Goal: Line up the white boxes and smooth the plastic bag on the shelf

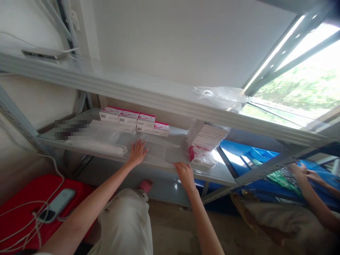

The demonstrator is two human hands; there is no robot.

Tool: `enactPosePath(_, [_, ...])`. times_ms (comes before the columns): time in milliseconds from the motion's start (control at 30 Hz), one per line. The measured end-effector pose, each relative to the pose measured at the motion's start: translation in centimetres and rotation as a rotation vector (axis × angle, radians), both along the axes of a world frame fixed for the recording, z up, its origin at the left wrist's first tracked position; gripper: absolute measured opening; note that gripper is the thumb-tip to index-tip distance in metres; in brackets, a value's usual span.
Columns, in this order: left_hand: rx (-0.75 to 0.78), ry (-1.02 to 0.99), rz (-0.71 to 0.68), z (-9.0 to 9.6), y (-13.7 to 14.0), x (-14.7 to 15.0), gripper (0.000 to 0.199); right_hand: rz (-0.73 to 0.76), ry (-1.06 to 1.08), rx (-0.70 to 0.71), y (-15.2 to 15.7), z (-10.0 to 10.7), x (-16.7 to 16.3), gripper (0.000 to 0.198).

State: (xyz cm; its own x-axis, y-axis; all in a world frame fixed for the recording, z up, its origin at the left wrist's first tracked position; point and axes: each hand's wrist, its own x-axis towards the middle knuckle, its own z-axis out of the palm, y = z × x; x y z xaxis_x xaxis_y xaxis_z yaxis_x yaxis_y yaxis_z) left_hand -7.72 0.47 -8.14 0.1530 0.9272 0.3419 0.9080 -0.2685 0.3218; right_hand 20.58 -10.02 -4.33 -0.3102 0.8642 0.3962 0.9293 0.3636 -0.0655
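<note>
On the grey metal shelf (pixel 159 161), the left hand (pixel 137 153) lies flat, fingers spread and holding nothing, palm down on a clear plastic sheet (pixel 156 148) that covers the shelf's front part. The right hand (pixel 184 173) sits at the front edge of the same shelf, fingers curled together onto the near edge of the sheet; whether it truly pinches it I cannot tell. The sheet's long axis runs along the shelf, side to side, between the two hands.

Behind the left hand, toward the back of the shelf, stands a row of white boxes with pink tops (pixel 134 121). Just right of the right hand, a plastic-wrapped stack of white and pink cartons (pixel 205 141) leans on the shelf. The right hand is nearer this stack. Far right, another person's hands (pixel 305 173) work over blue material.
</note>
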Motion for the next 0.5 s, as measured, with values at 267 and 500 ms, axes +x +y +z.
enactPosePath(267, [0.046, 0.025, 0.028, 1.2, 0.4, 1.4, 0.054, -0.071, 0.133, -0.074, 3.9, 0.0, 2.0, 0.020])
enactPosePath(500, [0.123, 0.086, -0.063, 2.7, -0.7, 1.3, 0.057, 0.056, 0.283, -0.263, 3.3, -0.7, 3.8, 0.066])
